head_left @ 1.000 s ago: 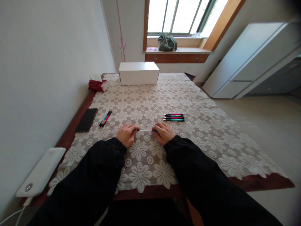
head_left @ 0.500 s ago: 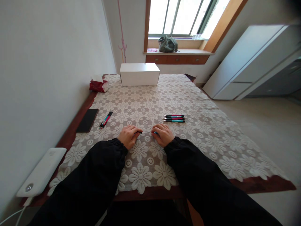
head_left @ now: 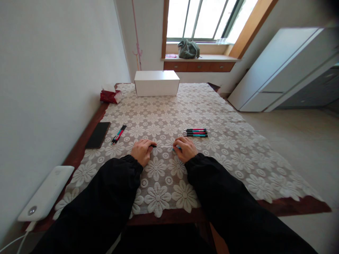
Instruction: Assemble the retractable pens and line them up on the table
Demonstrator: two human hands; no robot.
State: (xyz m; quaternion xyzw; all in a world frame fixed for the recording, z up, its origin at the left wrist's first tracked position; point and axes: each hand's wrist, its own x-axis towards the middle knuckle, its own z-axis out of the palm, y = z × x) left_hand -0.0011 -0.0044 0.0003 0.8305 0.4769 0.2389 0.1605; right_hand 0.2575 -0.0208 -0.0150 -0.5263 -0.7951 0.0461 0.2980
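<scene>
My left hand [head_left: 141, 151] pinches a short black pen part [head_left: 153, 146] just above the tablecloth. My right hand [head_left: 185, 149] has its fingers closed round a blue pen barrel [head_left: 178, 147], mostly hidden by them. A thin pale refill [head_left: 164, 146] spans the gap between both hands. Beyond my right hand, several pens [head_left: 196, 132] with black, red and blue parts lie side by side. Left of my left hand lie a few more pens [head_left: 119, 134], set at a slant.
A white lace tablecloth [head_left: 156, 197] covers the table. Along its left side are a dark flat tablet-like object [head_left: 97, 135], a white power bank [head_left: 47, 192] with a cable, and a red tissue pack [head_left: 110, 97]. A white box [head_left: 156, 87] stands at the far end.
My hands have moved slightly apart, and a longer stretch of the thin refill shows between them. The pens on the cloth have stayed put.
</scene>
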